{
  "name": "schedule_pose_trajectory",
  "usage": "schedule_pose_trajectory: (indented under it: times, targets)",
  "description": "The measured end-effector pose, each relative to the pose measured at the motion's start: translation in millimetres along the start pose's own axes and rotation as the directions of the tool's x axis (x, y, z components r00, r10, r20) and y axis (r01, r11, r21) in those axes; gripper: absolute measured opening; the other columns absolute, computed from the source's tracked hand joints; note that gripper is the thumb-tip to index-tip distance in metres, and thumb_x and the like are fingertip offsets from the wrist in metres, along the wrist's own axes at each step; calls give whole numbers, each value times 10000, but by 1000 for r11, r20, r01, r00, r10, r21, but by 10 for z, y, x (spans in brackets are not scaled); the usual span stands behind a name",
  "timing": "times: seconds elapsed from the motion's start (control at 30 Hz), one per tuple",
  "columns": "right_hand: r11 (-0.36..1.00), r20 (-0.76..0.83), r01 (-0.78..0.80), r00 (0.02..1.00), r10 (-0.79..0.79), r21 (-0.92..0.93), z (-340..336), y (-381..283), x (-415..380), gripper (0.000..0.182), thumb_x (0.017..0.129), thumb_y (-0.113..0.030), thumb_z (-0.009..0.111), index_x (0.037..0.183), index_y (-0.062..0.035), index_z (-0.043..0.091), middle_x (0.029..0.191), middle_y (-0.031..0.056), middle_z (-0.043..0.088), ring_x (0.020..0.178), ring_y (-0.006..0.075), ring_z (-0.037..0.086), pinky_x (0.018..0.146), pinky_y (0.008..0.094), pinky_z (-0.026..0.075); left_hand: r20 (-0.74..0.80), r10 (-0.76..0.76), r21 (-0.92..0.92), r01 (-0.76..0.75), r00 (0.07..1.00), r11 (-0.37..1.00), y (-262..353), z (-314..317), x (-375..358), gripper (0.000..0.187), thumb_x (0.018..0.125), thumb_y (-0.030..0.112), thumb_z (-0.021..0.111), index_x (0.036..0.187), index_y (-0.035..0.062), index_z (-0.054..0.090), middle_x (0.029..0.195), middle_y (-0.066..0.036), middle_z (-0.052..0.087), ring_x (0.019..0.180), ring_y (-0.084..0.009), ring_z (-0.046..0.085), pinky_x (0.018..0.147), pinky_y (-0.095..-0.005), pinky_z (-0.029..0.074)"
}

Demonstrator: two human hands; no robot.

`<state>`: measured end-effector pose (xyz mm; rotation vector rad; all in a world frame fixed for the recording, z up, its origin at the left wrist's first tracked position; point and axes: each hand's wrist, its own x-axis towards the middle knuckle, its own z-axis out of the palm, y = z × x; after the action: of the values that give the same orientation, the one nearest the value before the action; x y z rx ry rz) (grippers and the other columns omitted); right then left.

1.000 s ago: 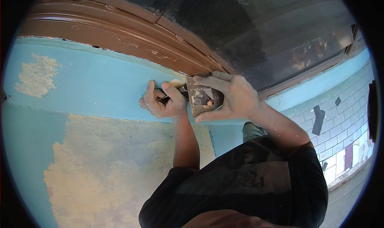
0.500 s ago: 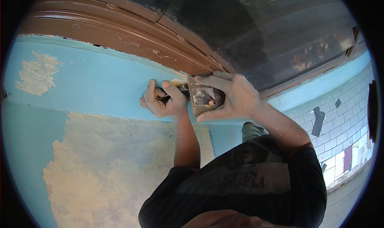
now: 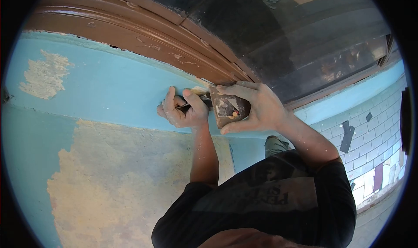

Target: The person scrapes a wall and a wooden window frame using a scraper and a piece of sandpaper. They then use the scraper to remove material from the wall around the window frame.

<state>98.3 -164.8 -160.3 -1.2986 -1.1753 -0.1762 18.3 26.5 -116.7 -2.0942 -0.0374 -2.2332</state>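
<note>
My left hand point(image 3: 185, 111) is closed around a dark, narrow tool point(image 3: 206, 101), its thumb and index finger raised toward the blue wall point(image 3: 117, 80). The tool's far end runs to the flat edge of a brown, dusty piece point(image 3: 226, 106), rounded at its other side and smeared with pale residue. My right hand point(image 3: 263, 106) grips this brown piece from the right, fingers along the top and thumb below. Both hands are coated in pale dust. Just above the tool, a small bare patch point(image 3: 199, 90) shows on the wall beneath the brown frame.
A brown wooden frame point(image 3: 143, 41) with chipped paint borders a dark glass pane point(image 3: 283, 43). Paint is scraped off the wall in a small patch point(image 3: 45, 75) at left and a large one point(image 3: 126, 178) below. Tiles point(image 3: 365, 135) with dark strips lie at right.
The view has shifted slightly, so the wall, frame and both hands appear a little farther right and lower. Both hands keep the same grip.
</note>
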Motion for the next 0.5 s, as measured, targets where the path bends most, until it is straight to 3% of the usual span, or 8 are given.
schedule_pose_trajectory:
  times: [0.13, 0.2, 0.23, 0.5]
  targets:
    - [999, -2, -54, 999, 54, 2, -42, -92, 37, 925, 650, -691, 869, 1263, -20, 697, 1033, 187, 736, 884, 363, 749, 781, 425, 606, -7, 14, 27, -14, 1000, 1000, 37, 17, 13, 339, 977, 364, 729, 1104, 51, 705, 616, 100, 418, 636, -99, 370, 751, -337, 320]
    - [994, 60, -94, 994, 90, 62, -79, -156, 134, 929, 619, -559, 949, 1284, 23, 665, 1052, 205, 727, 932, 351, 740, 847, 401, 583, 22, 26, 24, -26, 999, 999, 13, -23, 5, 333, 979, 360, 725, 1103, 52, 703, 614, 103, 419, 618, -93, 363, 751, -334, 318]
    - [994, 58, -85, 995, 81, 63, -62, -128, 109, 929, 619, -559, 949, 1284, 23, 665, 1052, 205, 727, 932, 351, 740, 847, 401, 583, 30, 34, 23, -35, 999, 999, -9, -17, 18, 328, 982, 357, 721, 1101, 52, 702, 612, 105, 420, 599, -87, 356, 751, -332, 316]
    - [998, 9, -30, 999, 30, -46, -37, -191, 170, 942, 621, -571, 944, 1299, 13, 650, 965, 183, 706, 866, 331, 725, 760, 400, 574, -16, 10, 16, -10, 1000, 1000, -8, 5, -21, 354, 973, 394, 735, 1087, 60, 707, 595, 107, 391, 600, -85, 356, 748, -325, 313]
